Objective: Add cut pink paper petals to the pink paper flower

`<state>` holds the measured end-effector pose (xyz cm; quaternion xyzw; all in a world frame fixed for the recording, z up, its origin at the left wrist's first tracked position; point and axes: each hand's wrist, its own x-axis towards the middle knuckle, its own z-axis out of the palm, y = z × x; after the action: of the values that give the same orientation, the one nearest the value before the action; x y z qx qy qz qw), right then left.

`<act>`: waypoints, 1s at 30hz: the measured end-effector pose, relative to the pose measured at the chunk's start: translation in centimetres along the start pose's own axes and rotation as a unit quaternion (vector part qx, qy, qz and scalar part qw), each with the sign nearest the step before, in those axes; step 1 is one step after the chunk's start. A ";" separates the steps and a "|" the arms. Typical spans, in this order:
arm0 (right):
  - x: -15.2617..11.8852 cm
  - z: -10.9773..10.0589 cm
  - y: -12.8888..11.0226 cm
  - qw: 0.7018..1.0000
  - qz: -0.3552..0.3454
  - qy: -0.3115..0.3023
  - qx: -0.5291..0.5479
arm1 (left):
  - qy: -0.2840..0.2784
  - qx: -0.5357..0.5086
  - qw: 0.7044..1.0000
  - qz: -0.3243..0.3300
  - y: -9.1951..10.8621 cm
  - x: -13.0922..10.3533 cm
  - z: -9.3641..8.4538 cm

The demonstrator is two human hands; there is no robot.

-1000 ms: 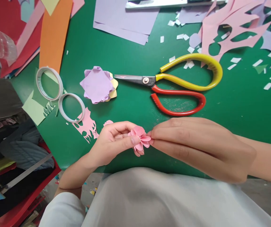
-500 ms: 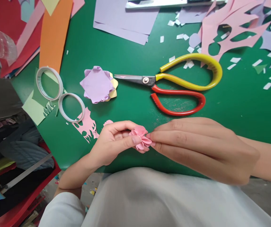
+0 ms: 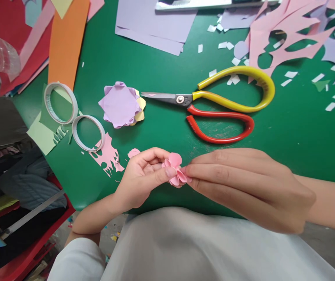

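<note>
Flower [image 3: 174, 159] of pink paper is pinched by the left hand [image 3: 139, 177], thumb on top, seemingly steadying it for the right hand [image 3: 249, 187], whose gathered fingertips grip its edge, scissors [image 3: 182, 100] lying beyond that hand.

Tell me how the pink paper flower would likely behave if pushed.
The pink paper flower is probably light, since it looks built of thin paper. Its petals would likely bend or crease, as they fan out with free edges. That uneven outline suggests it might rock rather than roll.
</note>
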<state>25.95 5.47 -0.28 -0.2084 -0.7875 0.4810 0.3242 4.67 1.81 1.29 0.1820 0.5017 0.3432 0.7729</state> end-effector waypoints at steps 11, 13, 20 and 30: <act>0.3 0.0 -0.1 0.999 0.006 0.006 -0.032 | 0.013 -0.030 0.999 -0.018 -0.2 -0.1 0.4; 0.3 0.0 0.1 0.998 -0.011 0.013 -0.060 | 0.015 -0.043 0.999 -0.013 -0.3 -0.1 0.5; 0.5 0.2 0.4 0.980 -0.110 0.030 -0.165 | 0.032 -0.012 0.999 -0.015 -0.4 -0.3 0.6; 0.1 -0.1 0.2 0.999 -0.012 0.018 -0.048 | 0.053 0.072 0.992 0.085 -1.1 -0.5 0.4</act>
<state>25.96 5.66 -0.37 -0.2230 -0.8061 0.4350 0.3335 5.31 0.73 1.11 0.2609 0.5479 0.3799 0.6981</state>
